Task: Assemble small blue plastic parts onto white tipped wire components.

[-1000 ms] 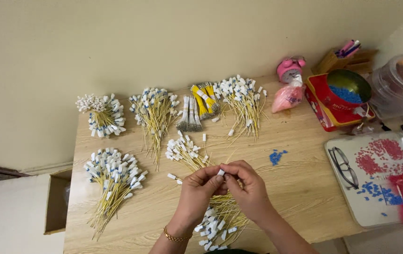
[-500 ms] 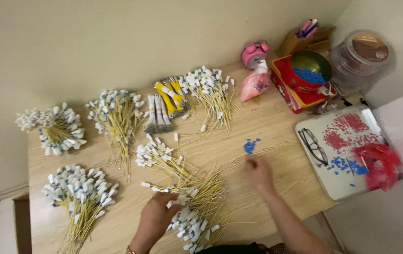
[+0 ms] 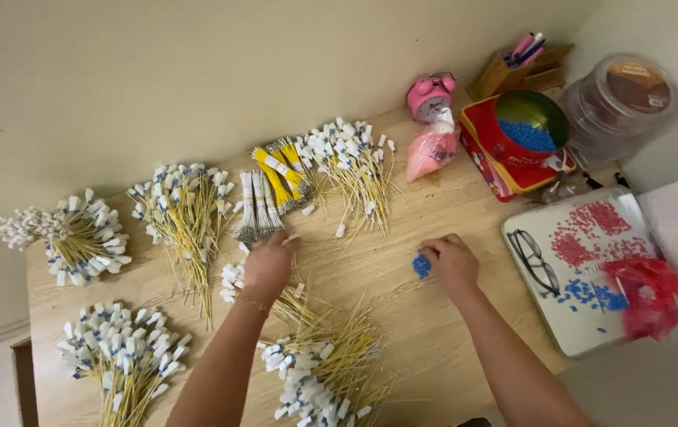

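So the right hand (image 3: 451, 262) is down flat-ish near the middle of the worktop (image 3: 434, 340), fingers curled over a little pile of blue beads (image 3: 421, 266), touching them; can't tell if it's actually pinched any. The left hand (image 3: 268, 265) is reaching toward the back, palm down on a loose bunch of yellow wires (image 3: 232, 283) with white tags, just in front of the white-banded bundle (image 3: 253, 207); fingers look loosely bent, but whether it's gripping anything I can't tell. More tagged wire bunches all over: one big one (image 3: 185, 213) toward the back, another (image 3: 353, 170) further right along the back edge, one (image 3: 70, 237) at the left edge, one (image 3: 121, 356) at the front left corner, and a messy heap (image 3: 323, 372) at the front between the arms. Right end has a white tray (image 3: 548, 316) with glasses (image 3: 535, 262) and red and blue beads scattered on it, plus a red tin (image 3: 513, 162) holding a bowl of blue beads (image 3: 528, 126).
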